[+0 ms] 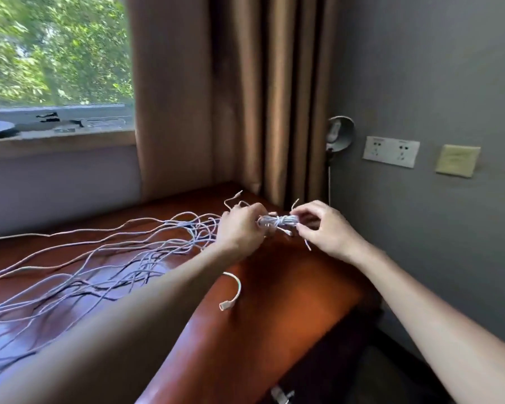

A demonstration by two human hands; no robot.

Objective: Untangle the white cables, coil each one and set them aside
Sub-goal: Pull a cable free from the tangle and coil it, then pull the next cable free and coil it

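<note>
A small coiled white cable bundle (279, 221) hangs just above the far right end of the reddish wooden table (289, 301). My left hand (241, 228) grips its left end. My right hand (322, 225) pinches its right end, and a short loose tail hangs below that hand. Several long white cables (105, 258) lie tangled across the table, stretching from my left hand to the left edge of the view. One cable end with a white plug (226, 305) lies loose beside my left forearm.
Brown curtains (231, 97) hang behind the table's far corner. A window (56, 53) with a sill is at the upper left. On the grey wall to the right are a round lamp (340, 134), a white socket panel (391, 151) and a yellowish plate (457, 160).
</note>
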